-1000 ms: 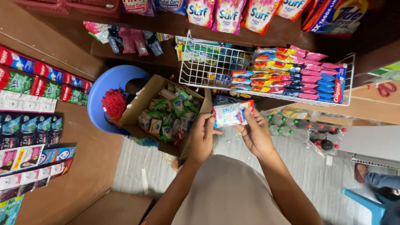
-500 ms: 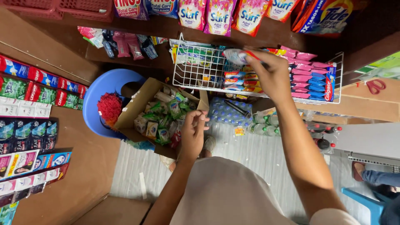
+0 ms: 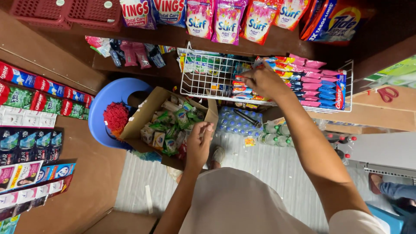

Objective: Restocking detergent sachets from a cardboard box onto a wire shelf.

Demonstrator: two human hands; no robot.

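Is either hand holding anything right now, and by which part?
The right hand is in the wire basket among packets; whether it holds one cannot be told. The left hand holds nothing.

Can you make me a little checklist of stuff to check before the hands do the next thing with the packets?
1. Right hand is inside the white wire basket: ok.
2. Right hand has let go of its packet: cannot tell, fingers hide it.
3. Left hand is above the cardboard box: ok.
4. Box holds more sachets: ok, plenty.
5. Left hand already holds a sachet: cannot tell.
6. Room in the basket beside the stacked packets: ok, its left part looks open.
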